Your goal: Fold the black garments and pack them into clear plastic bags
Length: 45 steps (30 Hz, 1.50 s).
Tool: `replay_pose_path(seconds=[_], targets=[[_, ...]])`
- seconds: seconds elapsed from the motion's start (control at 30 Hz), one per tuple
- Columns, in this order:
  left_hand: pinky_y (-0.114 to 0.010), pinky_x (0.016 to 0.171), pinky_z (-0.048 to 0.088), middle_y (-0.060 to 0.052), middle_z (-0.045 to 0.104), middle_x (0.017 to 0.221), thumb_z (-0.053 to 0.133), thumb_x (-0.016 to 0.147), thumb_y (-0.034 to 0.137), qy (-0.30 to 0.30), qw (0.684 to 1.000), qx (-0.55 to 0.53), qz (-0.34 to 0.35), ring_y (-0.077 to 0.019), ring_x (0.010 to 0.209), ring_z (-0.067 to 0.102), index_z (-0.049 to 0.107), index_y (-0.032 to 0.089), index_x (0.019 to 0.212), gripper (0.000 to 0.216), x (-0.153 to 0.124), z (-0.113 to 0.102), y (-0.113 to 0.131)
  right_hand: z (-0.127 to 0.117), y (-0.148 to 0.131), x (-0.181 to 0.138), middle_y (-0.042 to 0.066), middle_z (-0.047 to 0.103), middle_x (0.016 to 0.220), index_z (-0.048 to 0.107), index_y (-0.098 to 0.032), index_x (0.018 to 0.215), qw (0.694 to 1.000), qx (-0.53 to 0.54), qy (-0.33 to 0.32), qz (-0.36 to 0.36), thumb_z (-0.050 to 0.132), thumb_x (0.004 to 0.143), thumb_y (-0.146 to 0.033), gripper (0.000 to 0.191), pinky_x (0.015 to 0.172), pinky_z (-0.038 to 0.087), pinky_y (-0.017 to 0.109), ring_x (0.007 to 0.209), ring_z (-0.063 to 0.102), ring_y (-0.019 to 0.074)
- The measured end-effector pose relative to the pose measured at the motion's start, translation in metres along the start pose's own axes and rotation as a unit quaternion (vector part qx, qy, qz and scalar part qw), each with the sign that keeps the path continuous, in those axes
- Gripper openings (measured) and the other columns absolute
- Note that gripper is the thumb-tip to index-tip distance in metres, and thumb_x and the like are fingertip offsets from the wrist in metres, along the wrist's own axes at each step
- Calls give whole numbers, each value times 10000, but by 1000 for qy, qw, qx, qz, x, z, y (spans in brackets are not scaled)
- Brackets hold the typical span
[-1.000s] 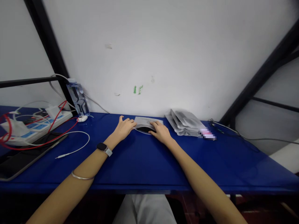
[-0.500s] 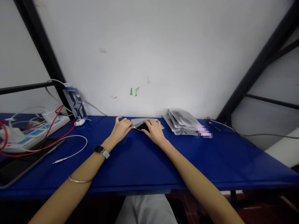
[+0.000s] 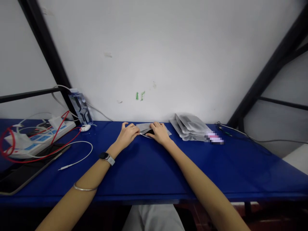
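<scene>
bag [image 3: 143, 126] flat on tabletop [image 3: 149, 170] | left hand [image 3: 128, 134]: fingers pinching its left edge | right hand [image 3: 159, 134]: fingers over it, grip unclear | likely light, limp, slippery; best held by edges

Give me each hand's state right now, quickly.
Left hand: closed, pinching the left side of the translucent bag.
Right hand: on the bag, thumb by a black item; open or closed cannot be told.

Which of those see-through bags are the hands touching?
The single bag under the right hand, with the left hand at its edge. The other bags lie piled further right, with no hand on them.
</scene>
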<state>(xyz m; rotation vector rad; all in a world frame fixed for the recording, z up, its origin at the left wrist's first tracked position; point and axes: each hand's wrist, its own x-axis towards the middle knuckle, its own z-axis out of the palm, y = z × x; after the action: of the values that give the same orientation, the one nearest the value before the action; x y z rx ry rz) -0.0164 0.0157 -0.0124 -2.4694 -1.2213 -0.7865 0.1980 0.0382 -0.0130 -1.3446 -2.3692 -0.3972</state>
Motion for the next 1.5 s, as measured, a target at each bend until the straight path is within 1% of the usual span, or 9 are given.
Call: replay_pose_path(seconds=[0.27,0.37,0.5,0.6,0.73,0.9,1.0,1.23,1.5], targets=[[-511,987,258,-19,687,858,474,894,156,-14,1000,19,-10,-211,941,573,575,217,813,143,-1,0,-6,-6,31,-15,95,506,1377,476,-247,1351,986,148,-80,5,668,814,-237,570,968,390,390,1253,462,244],[-515,987,260,-25,683,866,453,894,147,-22,1000,20,5,-212,926,569,577,214,814,162,-1,-1,-3,1,24,-12,90,578,1290,533,-211,1276,990,118,-59,46,636,825,-192,463,933,419,349,1151,547,226],[-515,993,268,-33,684,869,447,893,154,-21,999,24,3,-211,919,563,583,211,812,168,0,-2,-3,5,13,-7,117,641,1155,563,-180,1182,995,30,-50,83,588,862,-213,322,904,414,390,1049,595,262],[-516,995,271,-33,689,861,466,890,169,-10,1000,19,-14,-215,930,571,582,211,802,152,-1,-1,-4,1,10,-9,131,603,1234,516,-187,1251,997,39,-47,45,602,854,-245,410,963,369,430,1148,542,277],[-509,999,271,-36,699,881,488,899,203,8,1000,7,-17,-220,951,583,587,214,822,126,-1,1,-3,-9,-3,-13,129,457,1410,442,-229,1356,997,49,-4,-56,639,830,-324,570,1050,243,525,1340,330,326],[-481,1004,273,-37,706,916,478,921,209,30,999,-9,11,-207,980,592,593,210,861,130,1,-3,6,-11,-31,-6,107,595,1150,625,-205,1076,992,22,62,-109,521,924,-307,211,1031,256,464,1180,435,266],[-491,1019,250,-24,713,914,483,920,189,42,999,-14,11,-201,997,596,602,218,870,132,3,-7,10,-10,-36,-1,93,601,1017,647,-203,996,988,-10,97,-117,406,972,-252,247,977,287,419,1079,451,238],[-553,1047,184,-26,726,915,515,905,209,81,995,0,-51,-226,1025,589,642,239,873,134,4,-19,-4,-20,-9,-4,82,549,961,654,-215,932,992,-27,108,-61,467,949,-258,193,883,301,379,1007,427,235],[-533,1038,188,-33,721,887,551,887,237,141,984,24,-105,-243,1040,575,655,252,851,111,5,-31,-19,-31,13,-4,75,560,953,643,-215,892,989,-25,146,-26,548,919,-292,125,840,313,364,992,445,236]])
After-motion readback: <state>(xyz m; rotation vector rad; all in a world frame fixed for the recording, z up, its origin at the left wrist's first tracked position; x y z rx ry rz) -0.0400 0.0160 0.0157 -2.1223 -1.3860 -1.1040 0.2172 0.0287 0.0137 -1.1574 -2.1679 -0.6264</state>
